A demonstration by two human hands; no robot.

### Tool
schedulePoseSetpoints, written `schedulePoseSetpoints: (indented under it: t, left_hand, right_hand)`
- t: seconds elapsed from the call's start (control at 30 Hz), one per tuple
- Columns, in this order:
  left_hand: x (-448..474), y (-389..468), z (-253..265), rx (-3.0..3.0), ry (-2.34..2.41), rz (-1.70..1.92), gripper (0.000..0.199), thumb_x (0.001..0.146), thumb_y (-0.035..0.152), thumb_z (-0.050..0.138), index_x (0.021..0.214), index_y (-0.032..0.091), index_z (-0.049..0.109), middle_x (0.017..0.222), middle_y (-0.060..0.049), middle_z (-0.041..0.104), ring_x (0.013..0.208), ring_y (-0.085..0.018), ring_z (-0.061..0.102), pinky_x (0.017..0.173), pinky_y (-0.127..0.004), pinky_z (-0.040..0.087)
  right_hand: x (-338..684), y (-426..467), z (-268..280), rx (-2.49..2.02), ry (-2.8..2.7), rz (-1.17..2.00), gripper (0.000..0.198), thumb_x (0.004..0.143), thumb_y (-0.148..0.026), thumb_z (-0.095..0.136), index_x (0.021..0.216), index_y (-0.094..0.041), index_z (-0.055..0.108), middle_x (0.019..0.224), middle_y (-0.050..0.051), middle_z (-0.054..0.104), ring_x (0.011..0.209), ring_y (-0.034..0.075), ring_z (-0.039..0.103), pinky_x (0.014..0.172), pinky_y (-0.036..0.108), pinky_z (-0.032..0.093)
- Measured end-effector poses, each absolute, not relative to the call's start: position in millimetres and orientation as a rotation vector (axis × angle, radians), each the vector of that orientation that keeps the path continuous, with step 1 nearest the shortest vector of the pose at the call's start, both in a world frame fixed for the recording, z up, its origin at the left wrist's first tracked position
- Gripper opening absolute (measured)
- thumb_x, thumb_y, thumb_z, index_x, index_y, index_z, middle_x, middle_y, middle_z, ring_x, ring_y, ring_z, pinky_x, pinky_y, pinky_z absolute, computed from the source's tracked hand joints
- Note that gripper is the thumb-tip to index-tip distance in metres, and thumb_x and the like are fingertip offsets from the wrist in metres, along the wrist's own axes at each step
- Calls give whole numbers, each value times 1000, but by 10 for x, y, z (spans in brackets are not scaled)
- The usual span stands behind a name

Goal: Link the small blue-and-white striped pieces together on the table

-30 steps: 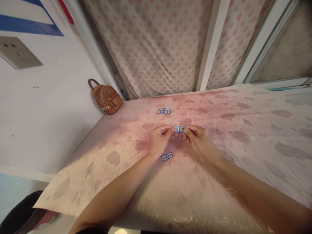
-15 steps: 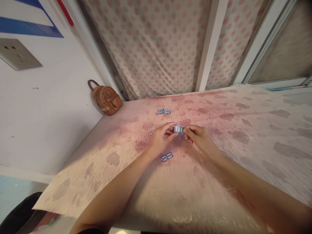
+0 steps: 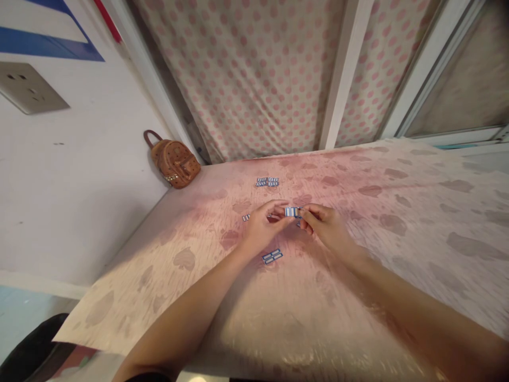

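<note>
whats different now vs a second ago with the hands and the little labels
The left hand has loosened its grip on the left end of the small label piece, its thumb and forefinger now spread; whether the thumb touches it is unclear. The right hand still pinches the other end. The nearer labels, farther labels and brown bag stayed put.

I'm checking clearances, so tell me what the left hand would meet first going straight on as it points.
The left hand would probably first meet the blue-and-white piece held by the right hand; depth is unclear, they might be touching.
</note>
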State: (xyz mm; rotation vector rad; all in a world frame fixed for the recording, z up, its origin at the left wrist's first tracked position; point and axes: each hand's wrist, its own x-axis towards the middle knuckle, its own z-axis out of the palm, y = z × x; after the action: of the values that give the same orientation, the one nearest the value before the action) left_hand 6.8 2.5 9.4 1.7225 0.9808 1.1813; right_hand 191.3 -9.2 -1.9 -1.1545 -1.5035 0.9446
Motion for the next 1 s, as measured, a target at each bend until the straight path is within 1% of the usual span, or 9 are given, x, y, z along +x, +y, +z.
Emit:
schedulePoseSetpoints:
  t: [0.07, 0.2, 0.3, 0.37, 0.43, 0.57, 0.73, 0.9, 1.0]
  left_hand:
    - [71, 37, 77, 1583, 939, 1166, 32, 86, 32, 75, 114, 17, 71, 90, -6, 74, 80, -16, 68, 75, -27, 52]
    - [80, 58, 36, 1501, 952, 1152, 21, 86, 34, 74, 94, 15, 74, 84, -6, 74, 73, -15, 67, 70, -27, 52]
    - [90, 45, 37, 1589, 1021, 1203, 15, 86, 32, 72, 86, 17, 74, 81, -5, 74, 72, -16, 67, 69, -27, 52]
    - [95, 22, 54, 1674, 1054, 1236, 13, 88, 30, 70, 88, 18, 75, 84, -5, 75, 75, -17, 68, 71, -28, 53]
    - [99, -4, 74, 1759, 1074, 1255, 11, 90, 28, 69, 91, 20, 76, 89, -5, 76, 79, -17, 70, 75, -28, 54]
    - [104, -41, 93, 1858, 1086, 1255, 11, 92, 25, 66, 94, 22, 76, 95, -4, 77, 84, -18, 71, 79, -29, 55]
    - [113, -47, 83, 1835, 1080, 1248, 10, 91, 26, 67, 93, 22, 76, 93, -4, 77, 84, -18, 71, 77, -29, 55]
    - [125, -38, 85, 1684, 1046, 1245, 12, 88, 30, 71, 87, 19, 75, 86, -5, 76, 78, -17, 70, 73, -28, 54]
    - [126, -12, 63, 1571, 1019, 1213, 18, 86, 35, 74, 86, 17, 75, 81, -5, 75, 73, -16, 69, 69, -27, 53]
  right_hand:
    - [1910, -110, -25, -1165, -1527, 902, 33, 95, -42, 53, 70, -20, 60, 63, 0, 59, 53, 13, 51, 53, 27, 38]
    - [1893, -138, -15, -1193, -1560, 843, 32, 95, -40, 53, 71, -20, 60, 64, 0, 60, 53, 14, 52, 53, 27, 39]
    - [1870, -128, -2, -1149, -1506, 915, 38, 93, -50, 56, 70, -20, 59, 65, 2, 62, 54, 14, 54, 53, 28, 41]
    - [1855, -109, 3, -1119, -1418, 1042, 43, 89, -60, 60, 74, -20, 59, 66, 3, 63, 53, 15, 56, 51, 28, 41]
    - [1845, -93, 2, -1109, -1301, 1177, 47, 85, -65, 62, 78, -19, 60, 68, 4, 64, 54, 15, 57, 52, 28, 43]
    - [1838, -94, -6, -1083, -1164, 1301, 41, 83, -59, 68, 79, -19, 63, 72, 6, 66, 59, 16, 58, 57, 29, 48]
    - [1842, -113, -1, -1062, -1177, 1297, 39, 79, -57, 70, 79, -19, 63, 72, 5, 65, 62, 16, 59, 59, 28, 49]
    - [1858, -96, 11, -1088, -1301, 1199, 42, 83, -61, 65, 80, -20, 61, 69, 3, 64, 56, 15, 58, 55, 28, 46]
    - [1872, -92, -7, -1098, -1460, 1061, 34, 87, -53, 62, 76, -20, 59, 68, 1, 62, 55, 14, 56, 53, 27, 43]
